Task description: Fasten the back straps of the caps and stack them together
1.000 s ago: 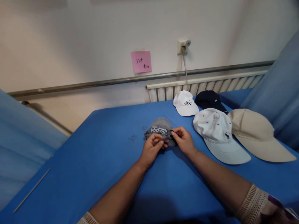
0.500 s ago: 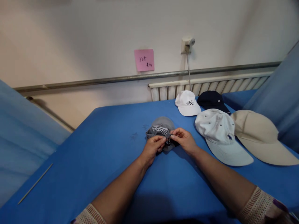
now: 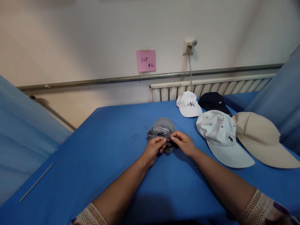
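At the middle of the blue bench (image 3: 100, 147), the grey cap (image 3: 165, 122) sits left of four other caps (image 3: 217, 129). The left hand (image 3: 153, 149) and the right hand (image 3: 184, 144) each pinch the grey cap's near edge, finger and thumb together. Compared with one second ago, the two grips are closer; work now appears concentrated at one point.

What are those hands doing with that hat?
A person is handling a gray cap with white lettering on a blue table. The left hand and right hand each have a fingertip grip at its near side, close together; the exact part pinched is too small to tell. To the right lie four other caps: white, dark, pale with a small logo, and beige. A thin stick lies off to the left.
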`<state>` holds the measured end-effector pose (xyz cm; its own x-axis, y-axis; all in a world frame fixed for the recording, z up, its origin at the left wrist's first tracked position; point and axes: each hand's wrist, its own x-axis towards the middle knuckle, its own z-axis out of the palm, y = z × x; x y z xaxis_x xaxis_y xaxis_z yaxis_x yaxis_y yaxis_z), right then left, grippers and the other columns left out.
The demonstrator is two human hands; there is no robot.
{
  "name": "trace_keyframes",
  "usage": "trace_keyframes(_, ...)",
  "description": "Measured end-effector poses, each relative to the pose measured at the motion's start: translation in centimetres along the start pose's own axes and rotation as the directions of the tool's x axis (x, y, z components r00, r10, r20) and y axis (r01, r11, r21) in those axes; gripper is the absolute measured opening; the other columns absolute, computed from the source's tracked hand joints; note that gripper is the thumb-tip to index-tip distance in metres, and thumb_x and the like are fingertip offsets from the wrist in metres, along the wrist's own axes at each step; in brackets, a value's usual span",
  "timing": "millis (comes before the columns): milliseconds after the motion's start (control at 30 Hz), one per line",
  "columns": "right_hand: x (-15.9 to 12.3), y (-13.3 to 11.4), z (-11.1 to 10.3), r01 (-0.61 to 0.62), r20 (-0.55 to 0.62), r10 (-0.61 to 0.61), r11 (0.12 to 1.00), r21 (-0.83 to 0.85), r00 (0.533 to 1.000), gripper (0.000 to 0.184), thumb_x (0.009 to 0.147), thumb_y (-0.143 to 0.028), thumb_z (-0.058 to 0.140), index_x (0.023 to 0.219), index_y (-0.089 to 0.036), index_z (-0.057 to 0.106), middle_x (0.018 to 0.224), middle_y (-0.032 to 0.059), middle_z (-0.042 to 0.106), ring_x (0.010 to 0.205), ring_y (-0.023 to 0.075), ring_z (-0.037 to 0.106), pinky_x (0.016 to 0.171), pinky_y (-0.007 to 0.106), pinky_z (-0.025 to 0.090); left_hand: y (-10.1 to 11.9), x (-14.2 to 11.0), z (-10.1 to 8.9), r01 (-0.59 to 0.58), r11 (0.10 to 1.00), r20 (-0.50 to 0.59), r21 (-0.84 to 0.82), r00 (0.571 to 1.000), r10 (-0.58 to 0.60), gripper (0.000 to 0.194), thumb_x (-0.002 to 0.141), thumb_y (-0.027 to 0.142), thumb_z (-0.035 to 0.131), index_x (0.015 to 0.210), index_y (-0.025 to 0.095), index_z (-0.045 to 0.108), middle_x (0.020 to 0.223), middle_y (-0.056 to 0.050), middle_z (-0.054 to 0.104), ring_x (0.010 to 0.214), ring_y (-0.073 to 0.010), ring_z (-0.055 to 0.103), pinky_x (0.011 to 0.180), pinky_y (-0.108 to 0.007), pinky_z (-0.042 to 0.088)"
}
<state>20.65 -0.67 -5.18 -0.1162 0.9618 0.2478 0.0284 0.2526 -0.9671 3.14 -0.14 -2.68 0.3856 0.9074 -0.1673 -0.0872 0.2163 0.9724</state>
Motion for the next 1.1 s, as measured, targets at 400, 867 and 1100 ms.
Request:
trace_keyframes(400, 0.5, -0.6, 0.1, -0.084, -0.113, 0.12, 0.956, 0.28, 0.986, 0.035, 0.062, -0.045, 0.08, 0.08, -0.02, 0.064, 0.076, 0.0009, 0.07, 0.07, 0.0151, 0.065, 0.07, 0.031, 0.053, -0.2, 0.2, -0.2, 0.02, 1.0, 0.041, -0.005, 0.999, -0.019, 0.042, 0.076, 0.052, 0.067, 0.087, 0.011, 0.069, 0.054, 0.004, 0.046, 0.042, -0.0042, 0.034, 0.043, -0.02, 0.02)
trace_keyframes(867, 0.1, 0.3, 0.0, -0.091, 0.069, 0.074, 0.956, 0.278, 0.995, 0.027, 0.065, -0.036, 0.08, 0.079, -0.021, 0.063, 0.076, -0.0006, 0.072, 0.07, 0.0143, 0.067, 0.069, 0.03, 0.053, -0.1, 0.1, -0.1, -0.002, 1.0, 0.052, 0.003, 0.999, 0.002, 0.036, 0.078, 0.048, 0.066, 0.075, 0.012, 0.066, 0.056, 0.002, 0.051, 0.046, -0.0053, 0.04, 0.045, -0.021, 0.024)
trace_keyframes(1100, 0.3, -0.1, -0.2, -0.085, -0.06, 0.111, 0.938, 0.337, 0.992, 0.026, 0.065, -0.037, 0.08, 0.081, -0.022, 0.066, 0.08, -0.0012, 0.07, 0.073, 0.0133, 0.064, 0.074, 0.031, 0.052, -0.2, 0.2, -0.3, 0.057, 0.994, 0.025, -0.089, 0.998, -0.055, 0.034, 0.075, 0.045, 0.07, 0.078, 0.011, 0.07, 0.06, -0.001, 0.055, 0.05, -0.0066, 0.045, 0.049, -0.021, 0.031)
